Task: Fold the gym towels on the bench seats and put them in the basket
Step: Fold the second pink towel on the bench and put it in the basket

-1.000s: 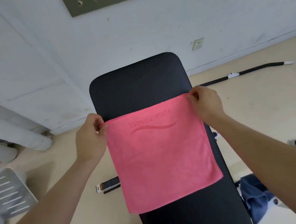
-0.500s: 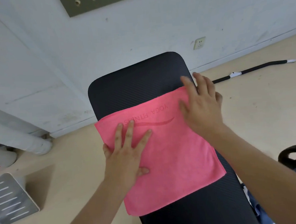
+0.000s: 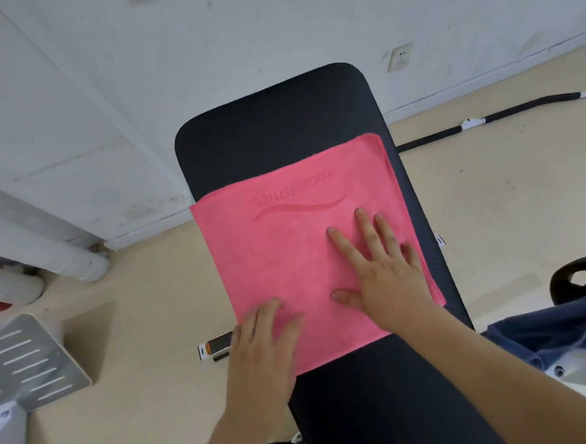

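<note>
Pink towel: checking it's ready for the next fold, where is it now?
In the head view the pink towel lies flat across the black bench pad, the left hand on its near left corner, the right hand right of centre.

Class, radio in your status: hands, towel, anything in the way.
Left hand, right hand open, pressing towel. Towel flat on bench. Nothing in the way.
</note>
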Demonstrator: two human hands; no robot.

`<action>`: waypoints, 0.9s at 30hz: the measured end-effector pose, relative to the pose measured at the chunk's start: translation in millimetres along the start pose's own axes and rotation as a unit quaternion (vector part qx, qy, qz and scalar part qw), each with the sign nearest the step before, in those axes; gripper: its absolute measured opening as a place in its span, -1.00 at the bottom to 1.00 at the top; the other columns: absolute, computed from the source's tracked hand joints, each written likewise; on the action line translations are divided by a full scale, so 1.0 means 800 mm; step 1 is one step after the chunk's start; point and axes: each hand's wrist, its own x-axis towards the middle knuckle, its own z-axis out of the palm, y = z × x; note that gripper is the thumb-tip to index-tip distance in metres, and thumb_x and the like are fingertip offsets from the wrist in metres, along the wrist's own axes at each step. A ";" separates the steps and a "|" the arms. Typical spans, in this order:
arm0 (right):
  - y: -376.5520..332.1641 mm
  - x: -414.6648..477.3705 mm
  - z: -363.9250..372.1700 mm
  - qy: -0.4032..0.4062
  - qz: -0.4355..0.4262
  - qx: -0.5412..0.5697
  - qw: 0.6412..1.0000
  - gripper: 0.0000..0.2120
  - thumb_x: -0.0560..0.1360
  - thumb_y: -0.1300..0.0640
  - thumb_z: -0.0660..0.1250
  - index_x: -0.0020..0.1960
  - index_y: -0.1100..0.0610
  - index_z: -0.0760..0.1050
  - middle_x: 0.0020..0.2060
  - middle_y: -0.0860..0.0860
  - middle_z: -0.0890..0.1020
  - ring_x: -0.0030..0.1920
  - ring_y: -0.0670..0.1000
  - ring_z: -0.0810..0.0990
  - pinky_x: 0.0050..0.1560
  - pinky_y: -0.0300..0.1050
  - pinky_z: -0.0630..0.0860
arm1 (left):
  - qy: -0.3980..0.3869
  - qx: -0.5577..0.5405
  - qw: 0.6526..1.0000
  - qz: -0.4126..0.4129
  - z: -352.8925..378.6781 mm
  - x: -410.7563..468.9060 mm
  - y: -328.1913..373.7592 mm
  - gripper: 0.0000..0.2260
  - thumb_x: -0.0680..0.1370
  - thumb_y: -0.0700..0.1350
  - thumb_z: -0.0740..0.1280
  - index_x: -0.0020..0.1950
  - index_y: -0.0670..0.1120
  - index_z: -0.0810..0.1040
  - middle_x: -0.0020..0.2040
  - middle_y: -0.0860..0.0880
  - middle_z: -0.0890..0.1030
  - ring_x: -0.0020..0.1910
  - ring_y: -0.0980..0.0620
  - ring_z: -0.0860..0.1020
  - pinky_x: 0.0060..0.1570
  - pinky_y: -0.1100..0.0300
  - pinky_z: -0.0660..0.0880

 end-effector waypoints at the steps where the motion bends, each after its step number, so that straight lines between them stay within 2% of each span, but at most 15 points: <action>1: 0.000 0.000 0.001 0.011 -0.001 0.006 1.000 -0.08 0.40 -0.40 0.21 0.46 -0.30 -0.39 0.53 -0.02 -0.33 0.54 0.12 -0.24 0.44 0.29 0.10 | -0.025 -0.009 1.000 0.011 0.008 -0.022 0.009 -0.51 0.31 -0.23 0.45 0.18 0.05 0.46 0.21 -0.07 0.44 0.14 -0.11 0.42 -0.01 -0.09 0.55; 3: 0.001 -0.003 0.006 0.037 0.003 0.027 0.999 -0.10 0.38 -0.37 0.28 0.50 -0.28 -0.21 0.56 0.00 -0.19 0.55 0.12 -0.13 0.40 0.28 0.14 | -0.081 -0.014 0.997 0.008 0.022 -0.045 0.021 -0.52 0.32 -0.10 0.51 0.22 0.04 0.50 0.25 -0.07 0.49 0.20 -0.09 0.43 0.11 -0.09 0.54; 5: 0.004 -0.016 0.012 0.104 0.003 0.044 0.994 -0.20 0.37 -0.29 0.37 0.49 -0.17 0.09 0.54 0.07 0.08 0.50 0.15 0.11 0.32 0.28 0.26 | -0.115 -0.006 0.993 -0.007 0.026 -0.046 0.027 -0.47 0.27 -0.01 0.57 0.21 0.01 0.56 0.25 -0.10 0.53 0.22 -0.10 0.46 0.19 -0.09 0.48; 7: 0.009 -0.040 0.021 0.186 -0.047 0.044 0.980 -0.40 0.40 -0.16 0.41 0.37 -0.02 0.36 0.41 0.10 0.34 0.34 0.15 0.34 0.18 0.23 0.38 | -0.115 0.010 0.993 -0.014 0.027 -0.042 0.029 -0.48 0.26 0.00 0.58 0.17 -0.02 0.55 0.23 -0.12 0.54 0.19 -0.13 0.51 0.19 -0.10 0.50; 9: 0.016 -0.070 0.037 0.223 -0.131 0.022 0.966 -0.57 0.42 -0.09 0.42 0.22 0.06 0.51 0.28 0.10 0.48 0.21 0.13 0.47 0.10 0.16 0.44 | -0.109 0.028 0.994 -0.007 0.030 -0.043 0.028 -0.54 0.28 -0.02 0.57 0.11 -0.05 0.52 0.23 -0.15 0.54 0.16 -0.15 0.53 0.17 -0.11 0.51; 11: 0.026 -0.091 0.053 0.208 -0.201 -0.012 0.957 -0.67 0.42 -0.03 0.44 0.12 0.08 0.53 0.21 0.11 0.53 0.17 0.12 0.52 0.09 0.14 0.49 | -0.101 0.053 0.994 0.005 0.035 -0.045 0.026 -0.61 0.31 -0.07 0.56 0.06 -0.08 0.52 0.21 -0.18 0.55 0.14 -0.19 0.55 0.17 -0.14 0.51; 14: 0.050 -0.095 0.072 0.166 -0.246 -0.050 0.954 -0.72 0.41 0.02 0.47 0.03 0.10 0.52 0.19 0.12 0.56 0.21 0.13 0.55 0.11 0.13 0.53 | -0.075 0.090 0.993 0.019 0.041 -0.048 0.025 -0.71 0.34 -0.16 0.54 0.01 -0.13 0.59 0.19 -0.22 0.57 0.11 -0.23 0.57 0.16 -0.17 0.51; 16: 0.062 -0.092 0.077 0.155 -0.269 -0.074 0.948 -0.75 0.44 0.02 0.44 0.04 0.11 0.54 0.19 0.12 0.57 0.26 0.13 0.53 0.13 0.12 0.54 | -0.055 0.097 0.993 0.030 0.043 -0.050 0.026 -0.84 0.42 -0.20 0.39 -0.01 -0.13 0.59 0.19 -0.24 0.57 0.11 -0.25 0.57 0.14 -0.19 0.51; 19: 0.072 -0.088 0.078 0.163 -0.299 -0.099 0.935 -0.80 0.50 0.02 0.36 0.06 0.11 0.55 0.18 0.11 0.59 0.27 0.13 0.53 0.13 0.11 0.53 | -0.047 0.098 0.993 0.037 0.042 -0.050 0.028 -0.85 0.46 -0.19 0.24 0.00 -0.12 0.52 0.21 -0.25 0.56 0.11 -0.25 0.57 0.12 -0.20 0.51; 22: 0.080 -0.083 0.077 0.177 -0.318 -0.105 0.926 -0.84 0.53 0.08 0.34 0.07 0.12 0.56 0.18 0.09 0.59 0.26 0.09 0.54 0.16 0.09 0.49 | -0.041 0.094 0.994 0.037 0.036 -0.047 0.028 -0.83 0.45 -0.19 0.32 0.02 -0.10 0.43 0.19 -0.22 0.58 0.10 -0.22 0.59 0.11 -0.15 0.51; 24: 0.086 -0.081 0.075 0.187 -0.321 -0.105 0.922 -0.84 0.52 0.13 0.34 0.08 0.14 0.56 0.17 0.09 0.60 0.24 0.09 0.56 0.16 0.08 0.48 | -0.042 0.086 0.995 0.032 0.031 -0.042 0.028 -0.82 0.45 -0.18 0.35 0.02 -0.11 0.45 0.17 -0.19 0.61 0.08 -0.17 0.62 0.07 -0.09 0.51; 27: 0.097 -0.077 0.064 0.213 -0.286 -0.103 0.929 -0.88 0.50 0.17 0.32 0.02 0.15 0.56 0.11 0.08 0.61 0.15 0.10 0.58 0.11 0.08 0.47 | -0.054 0.087 0.994 0.032 0.025 -0.034 0.029 -0.88 0.46 -0.18 0.34 -0.04 -0.12 0.47 0.12 -0.20 0.63 0.02 -0.16 0.65 -0.03 -0.05 0.54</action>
